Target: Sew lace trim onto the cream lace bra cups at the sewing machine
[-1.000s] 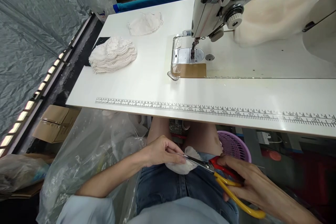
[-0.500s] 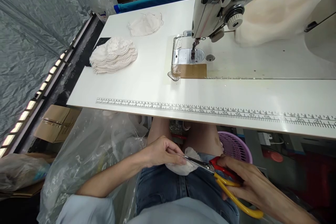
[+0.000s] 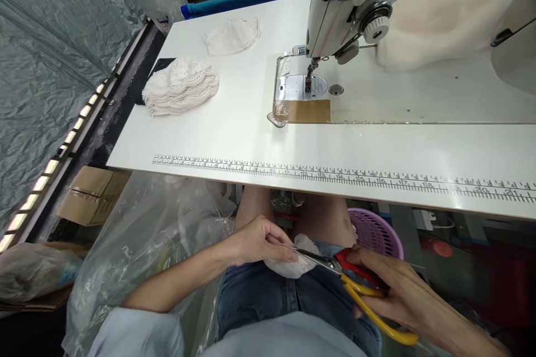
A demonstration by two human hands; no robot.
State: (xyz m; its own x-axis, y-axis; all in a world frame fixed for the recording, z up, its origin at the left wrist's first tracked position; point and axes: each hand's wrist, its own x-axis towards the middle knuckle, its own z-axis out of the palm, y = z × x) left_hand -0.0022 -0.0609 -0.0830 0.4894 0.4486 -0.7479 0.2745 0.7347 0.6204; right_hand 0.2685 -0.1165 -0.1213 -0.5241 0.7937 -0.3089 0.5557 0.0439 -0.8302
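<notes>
Over my lap, my left hand (image 3: 268,242) pinches a small piece of white fabric (image 3: 288,269) between thumb and fingers. My right hand (image 3: 385,284) grips a pair of scissors (image 3: 320,259) with one red and one yellow handle. The blades point left and their tips touch the fabric's upper edge beside my left thumb. Exactly what lies between the tips is too small to tell. Beyond my hands, a stack of white lace-edged fabric pieces (image 3: 180,88) lies on the left of the sewing table (image 3: 234,139). A single white piece (image 3: 233,37) lies behind it.
A sewing machine (image 3: 339,17) stands on the table, with cream cloth (image 3: 452,17) under its arm. The table's front edge, printed with a ruler (image 3: 335,175), runs just beyond my hands. A purple basket (image 3: 374,231), clear plastic (image 3: 138,251) and a cardboard box (image 3: 92,195) are below.
The camera view has shifted very slightly. My hands, the scissors and the fabric stay almost in the same position.
</notes>
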